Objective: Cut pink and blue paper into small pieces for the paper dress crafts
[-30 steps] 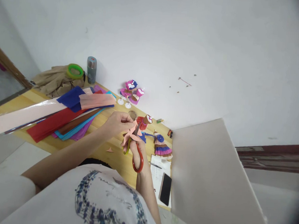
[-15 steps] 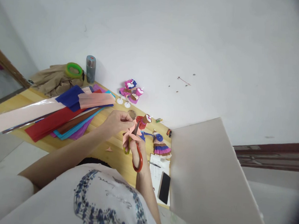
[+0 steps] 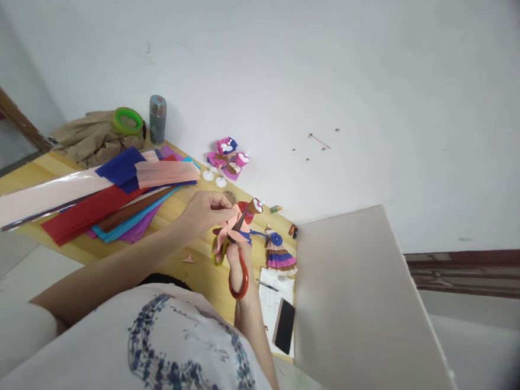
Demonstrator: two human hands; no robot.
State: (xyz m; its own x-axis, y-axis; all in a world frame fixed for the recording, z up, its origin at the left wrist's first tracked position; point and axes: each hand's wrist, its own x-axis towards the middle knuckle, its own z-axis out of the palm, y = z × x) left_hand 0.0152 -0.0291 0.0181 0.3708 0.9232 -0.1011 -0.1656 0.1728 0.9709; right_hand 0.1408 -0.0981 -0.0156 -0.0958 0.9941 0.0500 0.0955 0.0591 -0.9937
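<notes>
From my end, I see the left hand (image 3: 203,210) pinching the edge of a peach, petal-shaped paper (image 3: 227,225) above the counter (image 3: 216,284). The right hand (image 3: 243,253) grips the scissors (image 3: 240,221), blades against the paper; I can't tell how far they're parted. A peach scrap (image 3: 188,259) lies below the left wrist.

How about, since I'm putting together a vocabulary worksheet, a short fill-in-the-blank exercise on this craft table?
1. The right hand holds a pair of ____ with one red handle loop.
2. The peach petalled piece is pinched at its upper edge by the ____ hand.
3. On the white sheet lie a pen and a black ____.
4. The ring resting on the tan cloth is ____ in colour.

Missing words: scissors; left; phone; green.
</notes>
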